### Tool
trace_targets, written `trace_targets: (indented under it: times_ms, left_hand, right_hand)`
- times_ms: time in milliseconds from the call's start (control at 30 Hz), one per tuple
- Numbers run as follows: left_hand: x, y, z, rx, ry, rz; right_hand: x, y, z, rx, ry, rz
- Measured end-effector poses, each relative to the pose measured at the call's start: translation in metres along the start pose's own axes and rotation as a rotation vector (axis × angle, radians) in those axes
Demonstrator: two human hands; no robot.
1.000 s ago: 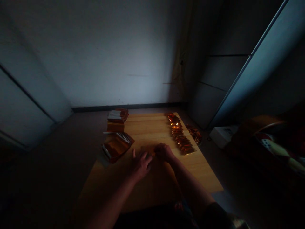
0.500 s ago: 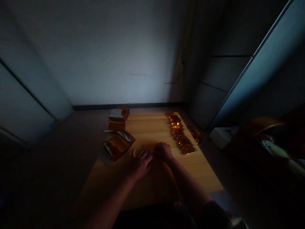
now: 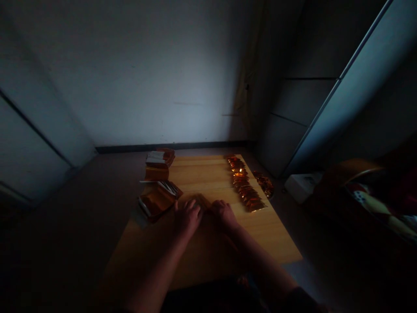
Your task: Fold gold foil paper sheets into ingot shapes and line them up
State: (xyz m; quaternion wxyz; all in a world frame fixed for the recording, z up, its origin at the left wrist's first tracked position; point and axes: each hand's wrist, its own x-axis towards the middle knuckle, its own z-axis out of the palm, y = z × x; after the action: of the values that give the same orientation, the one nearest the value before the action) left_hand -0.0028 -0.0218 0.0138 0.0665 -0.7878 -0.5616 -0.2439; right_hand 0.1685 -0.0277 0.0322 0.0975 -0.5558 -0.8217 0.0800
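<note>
On the wooden table [image 3: 198, 171] lies a thin orange-brown sheet [image 3: 204, 201], dim and blurred, between my hands. My right hand [image 3: 223, 211] has its fingers closed on the right edge of this sheet. My left hand [image 3: 188, 215] rests at the sheet's left side, thumb apart from the fingers, palm down. Left of my left hand is a stack of orange sheets [image 3: 158, 200] with white edges. A long row of shiny folded foil pieces [image 3: 243, 184] runs along the table's right side.
More orange sheets [image 3: 156, 174] and a white-topped bundle [image 3: 155, 157] sit at the table's back left corner. Beyond the right edge is a container of shiny foil [image 3: 263, 184]. A white box [image 3: 301, 187] stands on the floor at right.
My left hand has shifted slightly left, away from my right hand. The sheet between them now shows at a slant. The view has moved a little.
</note>
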Motion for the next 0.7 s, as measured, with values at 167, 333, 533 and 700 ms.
trace_targets:
  times_ms: [167,333,533,700]
  left_hand:
    - [0.000,0.003,0.004,0.024,0.009,-0.071]
    - [0.002,-0.001,0.004,-0.044,-0.030,-0.034]
    - [-0.001,-0.007,0.009,-0.129,-0.133,0.050]
    - [-0.010,-0.007,0.005,-0.129,-0.183,0.115]
  right_hand:
    - [-0.004,-0.011,-0.002,-0.006,-0.010,0.020]
    - [-0.006,-0.013,0.003,-0.007,-0.013,0.010]
    - [-0.003,-0.010,0.003,-0.049,-0.032,-0.061]
    - [-0.003,-0.008,0.002,-0.053,-0.008,-0.093]
